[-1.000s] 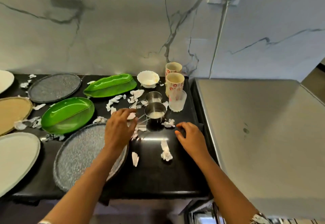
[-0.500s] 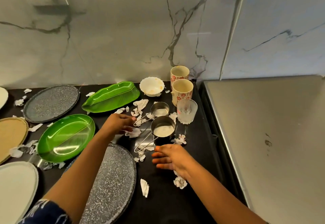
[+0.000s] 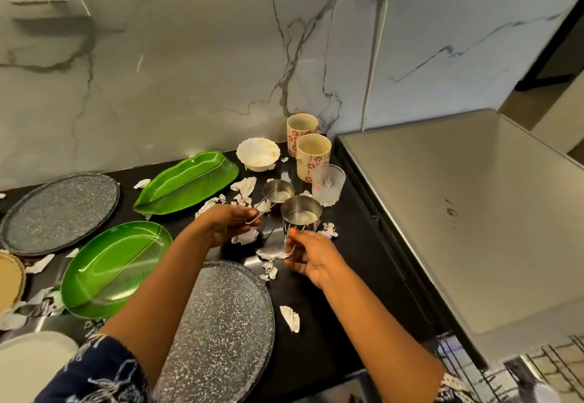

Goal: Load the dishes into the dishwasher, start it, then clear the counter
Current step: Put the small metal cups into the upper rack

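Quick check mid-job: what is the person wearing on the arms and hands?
Left arm: a dark navy sleeve with a white line pattern. Right arm: only an edge of pale patterned fabric shows. Forearms bare; no gloves or rings visible on the left hand or right hand.

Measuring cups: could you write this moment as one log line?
left hand pinches small measuring cup handle | right hand grips large measuring cup handle

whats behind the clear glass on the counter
Right behind the glass stands a floral mug, a second floral mug beyond it, then the marble wall. The glass covers the nearer mug's lower corner.
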### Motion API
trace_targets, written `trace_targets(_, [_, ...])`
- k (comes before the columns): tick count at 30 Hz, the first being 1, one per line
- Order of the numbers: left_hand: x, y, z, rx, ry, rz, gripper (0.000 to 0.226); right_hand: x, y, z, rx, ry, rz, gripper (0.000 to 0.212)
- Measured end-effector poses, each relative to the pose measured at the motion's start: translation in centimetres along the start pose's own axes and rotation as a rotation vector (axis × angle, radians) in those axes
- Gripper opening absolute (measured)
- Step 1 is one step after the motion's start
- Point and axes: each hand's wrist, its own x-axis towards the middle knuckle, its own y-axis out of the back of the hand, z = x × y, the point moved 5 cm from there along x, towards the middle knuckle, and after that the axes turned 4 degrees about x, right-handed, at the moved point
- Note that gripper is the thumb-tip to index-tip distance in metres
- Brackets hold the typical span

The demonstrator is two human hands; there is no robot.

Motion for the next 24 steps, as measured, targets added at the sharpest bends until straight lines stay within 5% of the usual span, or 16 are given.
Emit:
trace_targets(12, [-10.6,-3.3,-2.1,-0.283,-0.217,0.092,0.014,-7.5,4.8,-1.4,0.033,0.099,-0.236,0.023])
trace_targets(24, [-27.7,-21.5,-12.7,-0.377,-0.372,0.118,0.019,-22.2,22.9,1.3,0.055,0.152,-0.436,0.019])
